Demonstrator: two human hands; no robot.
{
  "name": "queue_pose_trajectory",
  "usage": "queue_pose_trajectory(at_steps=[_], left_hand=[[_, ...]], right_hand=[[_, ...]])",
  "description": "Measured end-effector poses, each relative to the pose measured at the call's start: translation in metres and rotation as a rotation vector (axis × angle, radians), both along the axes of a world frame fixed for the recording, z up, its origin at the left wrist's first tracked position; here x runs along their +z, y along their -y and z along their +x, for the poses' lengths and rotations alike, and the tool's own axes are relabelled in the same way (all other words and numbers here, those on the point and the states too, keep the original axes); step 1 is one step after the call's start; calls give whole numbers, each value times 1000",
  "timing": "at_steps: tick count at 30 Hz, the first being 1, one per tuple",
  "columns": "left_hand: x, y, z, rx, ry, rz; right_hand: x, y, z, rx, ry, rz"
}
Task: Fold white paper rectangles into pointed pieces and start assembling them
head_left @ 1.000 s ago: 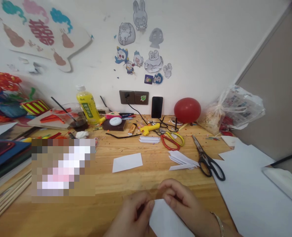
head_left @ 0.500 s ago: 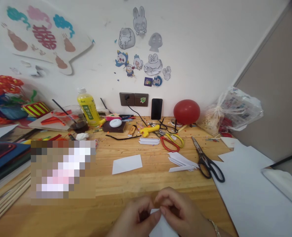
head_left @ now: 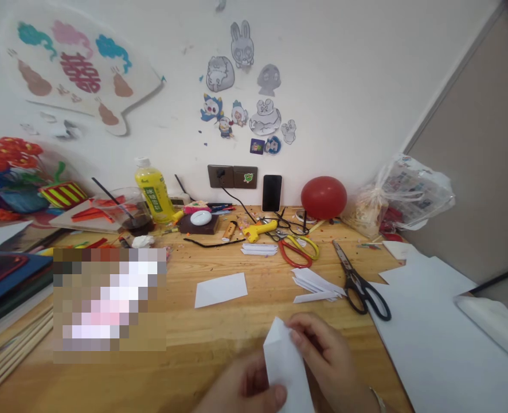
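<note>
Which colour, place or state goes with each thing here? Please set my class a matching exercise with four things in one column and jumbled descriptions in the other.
Things:
1. Balloon
2. Nearest folded paper
3. Phone
4. Glue gun

Descriptions:
A. Held by the left hand and right hand
B. Yellow, lying on the table
C. Red and rounded
D. Dark-faced, standing upright

Pairs: 1-C, 2-A, 3-D, 4-B
</note>
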State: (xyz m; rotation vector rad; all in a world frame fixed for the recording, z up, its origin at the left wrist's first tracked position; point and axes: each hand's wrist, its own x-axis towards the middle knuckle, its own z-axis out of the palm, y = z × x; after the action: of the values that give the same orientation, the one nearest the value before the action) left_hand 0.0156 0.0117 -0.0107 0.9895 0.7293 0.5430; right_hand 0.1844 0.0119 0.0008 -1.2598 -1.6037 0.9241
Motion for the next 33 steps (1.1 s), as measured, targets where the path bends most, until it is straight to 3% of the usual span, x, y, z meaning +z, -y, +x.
queue_pose_trajectory(at_steps=[4,8,10,19,24,28,33], left_hand=[[1,-1,-4,126,-99,10],[9,-9,-10,226,-150,21],[12,-11,-10,249,-117,38],[6,-5,-8,205,-58,110],[9,-7,-9,173,-81,72],[5,-6,-8,144,-35,87],[3,-6,-5,172,0,118]], right_hand=[[8,1,4,89,30,115],[20,-2,6,426,256,289],[21,-4,6,491,353,329],[15,-8,8,487,374,310],[14,-12,14,580,334,293],[9,-13,12,513,177,239],[8,-13,6,451,-84,50]])
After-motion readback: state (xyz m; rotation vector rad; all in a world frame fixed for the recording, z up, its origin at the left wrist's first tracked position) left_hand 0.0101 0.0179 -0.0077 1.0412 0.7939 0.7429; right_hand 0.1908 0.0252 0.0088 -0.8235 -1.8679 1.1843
